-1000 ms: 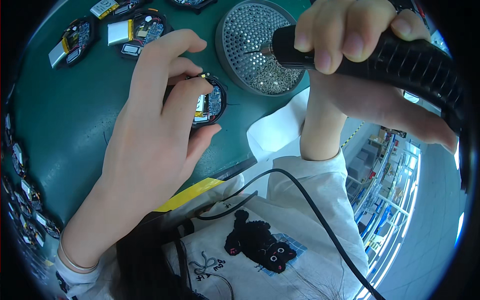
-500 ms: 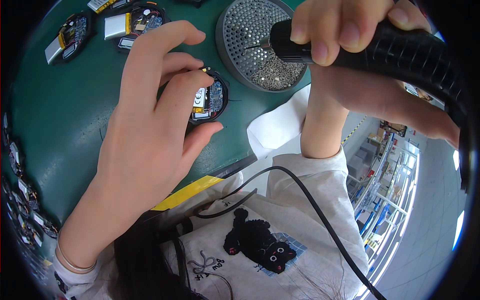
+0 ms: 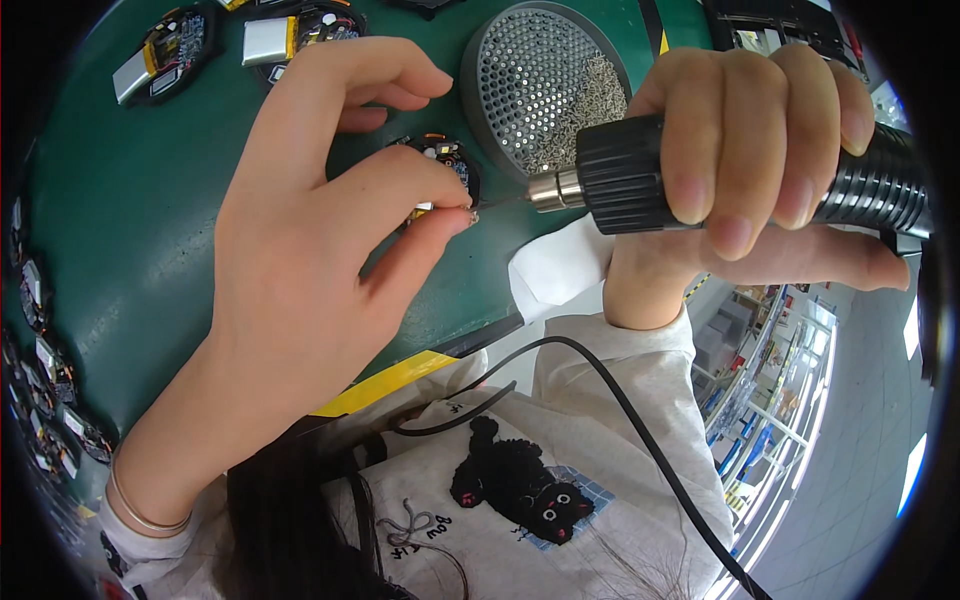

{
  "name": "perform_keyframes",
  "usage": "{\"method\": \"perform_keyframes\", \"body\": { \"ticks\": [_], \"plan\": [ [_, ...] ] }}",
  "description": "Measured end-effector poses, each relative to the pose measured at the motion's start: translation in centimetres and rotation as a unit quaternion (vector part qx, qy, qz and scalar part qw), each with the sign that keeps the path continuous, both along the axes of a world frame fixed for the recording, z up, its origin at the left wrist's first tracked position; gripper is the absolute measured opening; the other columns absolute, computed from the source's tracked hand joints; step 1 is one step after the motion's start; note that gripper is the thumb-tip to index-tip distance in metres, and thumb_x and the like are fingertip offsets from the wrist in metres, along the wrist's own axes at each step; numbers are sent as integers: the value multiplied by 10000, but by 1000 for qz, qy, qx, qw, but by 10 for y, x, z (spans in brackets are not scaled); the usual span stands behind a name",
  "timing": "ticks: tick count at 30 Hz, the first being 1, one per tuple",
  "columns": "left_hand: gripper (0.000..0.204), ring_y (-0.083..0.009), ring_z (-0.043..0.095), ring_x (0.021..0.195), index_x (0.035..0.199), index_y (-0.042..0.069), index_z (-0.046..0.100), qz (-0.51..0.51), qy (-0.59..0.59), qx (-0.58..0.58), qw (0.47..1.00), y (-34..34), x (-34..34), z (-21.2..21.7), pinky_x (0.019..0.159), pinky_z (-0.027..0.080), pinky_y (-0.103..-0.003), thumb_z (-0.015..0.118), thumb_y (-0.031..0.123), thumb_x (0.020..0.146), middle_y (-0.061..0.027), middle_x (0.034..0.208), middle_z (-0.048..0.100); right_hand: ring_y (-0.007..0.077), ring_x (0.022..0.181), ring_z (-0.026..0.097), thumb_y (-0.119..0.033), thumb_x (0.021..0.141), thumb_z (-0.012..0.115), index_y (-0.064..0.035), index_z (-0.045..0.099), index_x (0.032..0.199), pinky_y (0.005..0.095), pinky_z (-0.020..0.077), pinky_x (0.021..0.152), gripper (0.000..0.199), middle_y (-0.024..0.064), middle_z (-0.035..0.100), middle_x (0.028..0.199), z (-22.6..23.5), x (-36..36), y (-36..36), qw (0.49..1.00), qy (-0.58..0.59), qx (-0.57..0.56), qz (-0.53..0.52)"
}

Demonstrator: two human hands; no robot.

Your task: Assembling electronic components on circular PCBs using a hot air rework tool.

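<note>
Two bare hands come together over the green tabletop (image 3: 130,250) at the tip of a black electric screwdriver (image 3: 625,175). Half a second ago the screwdriver's bit (image 3: 508,201) was over the round grey screw tray (image 3: 525,85); now it lies nearer the body, outside the rim, pointing left. The left hand (image 3: 300,240) had its thumb and index finger spread apart; now those fingers are pinched narrow on a small shiny piece (image 3: 474,214) at the bit's end, too small to identify for certain. The right hand (image 3: 745,150) keeps its fingers wrapped around the screwdriver's handle. More of the heap of loose screws (image 3: 590,110) shows, as the tool no longer covers the tray's right side.

The round circuit-board assembly (image 3: 455,155) sits on the tabletop just beyond the pinched fingers, left of the tray, largely hidden by the left hand. Two similar boards with silver batteries (image 3: 270,42) lie past that hand, near the upper left, and a further group of boards (image 3: 75,430) lines the left rim.

The near edge carries a yellow-and-black stripe (image 3: 390,385); a white sheet (image 3: 560,265) reaches over it beside the right forearm. Open green surface runs between the left forearm and the left-hand group, and a narrower strip from the thumb to the near edge.
</note>
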State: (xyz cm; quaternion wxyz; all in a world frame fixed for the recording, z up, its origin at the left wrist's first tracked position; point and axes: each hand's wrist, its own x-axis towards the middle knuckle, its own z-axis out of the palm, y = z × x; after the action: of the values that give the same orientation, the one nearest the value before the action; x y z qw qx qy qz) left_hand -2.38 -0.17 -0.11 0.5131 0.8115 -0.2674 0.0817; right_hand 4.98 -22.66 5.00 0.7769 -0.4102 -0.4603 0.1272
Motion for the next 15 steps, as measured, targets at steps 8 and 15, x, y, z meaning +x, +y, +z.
{"method": "perform_keyframes", "body": {
  "ticks": [8, 15],
  "plan": [
    [144, -268, 562, 1033, 790, 35, 688, -12, -11, -4, 1000, 1, 1, 3, 899, 453, -385, 741, -2, 663, -137, 1139, 553, 136, 604, 629, -811, 758, 502, -22, 511, 1049, 282, 546, 550, 841, 34, 584, 785, 2, -2, 4, 1000, -9, -3, 5],
    [245, -270, 569, 1027, 849, 36, 680, -15, -22, 18, 999, 0, 0, 3, 864, 462, -383, 776, 18, 625, -134, 1162, 549, 135, 622, 619, -773, 776, 536, -9, 482, 1120, 284, 535, 550, 839, 55, 572, 860, 3, 0, 4, 998, -49, -19, 42]
  ]
}}
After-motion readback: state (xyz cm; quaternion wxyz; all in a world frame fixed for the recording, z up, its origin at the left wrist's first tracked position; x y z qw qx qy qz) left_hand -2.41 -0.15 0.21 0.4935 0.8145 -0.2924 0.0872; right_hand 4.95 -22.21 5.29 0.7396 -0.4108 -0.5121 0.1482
